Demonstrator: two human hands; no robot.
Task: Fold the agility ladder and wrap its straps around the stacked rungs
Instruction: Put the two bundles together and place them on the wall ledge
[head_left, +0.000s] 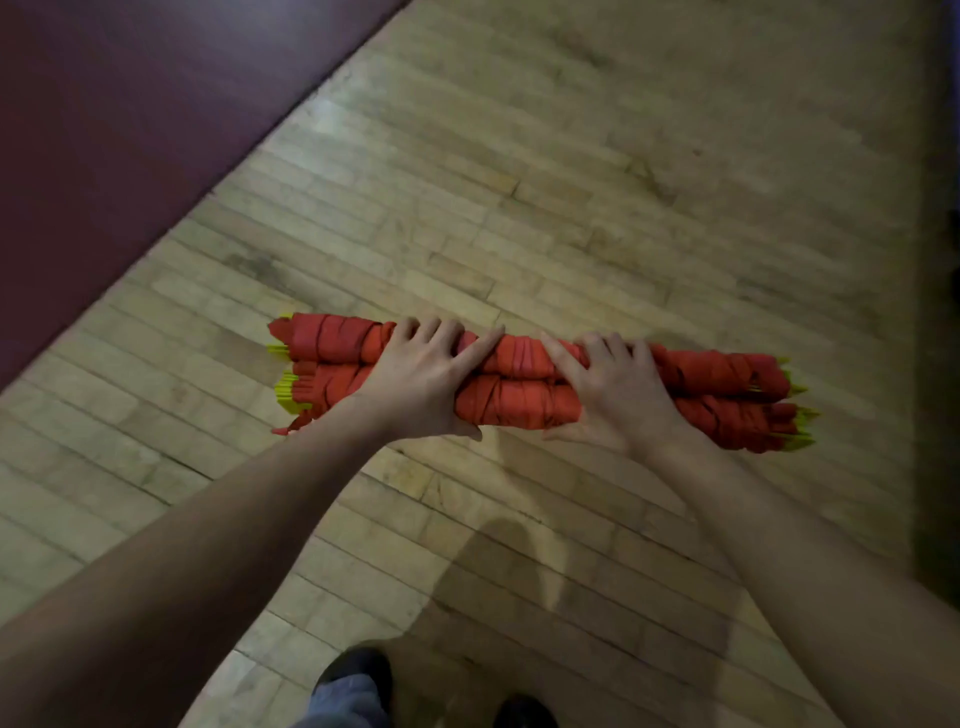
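Note:
The agility ladder (519, 387) is a long bundle held level in front of me, above the floor. Red straps are wound round the stacked rungs along the whole length. Yellow rung ends (287, 391) stick out at the left and at the right (802, 421). My left hand (423, 374) grips the bundle left of its middle, fingers over the top and thumb underneath. My right hand (615, 387) grips it right of the middle in the same way. A short red strap end hangs at the lower left.
Below is a wooden plank floor (571, 208). A dark maroon mat (130, 130) covers the upper left corner. My shoes (358, 670) and a trouser leg show at the bottom edge. A dark strip runs down the right side.

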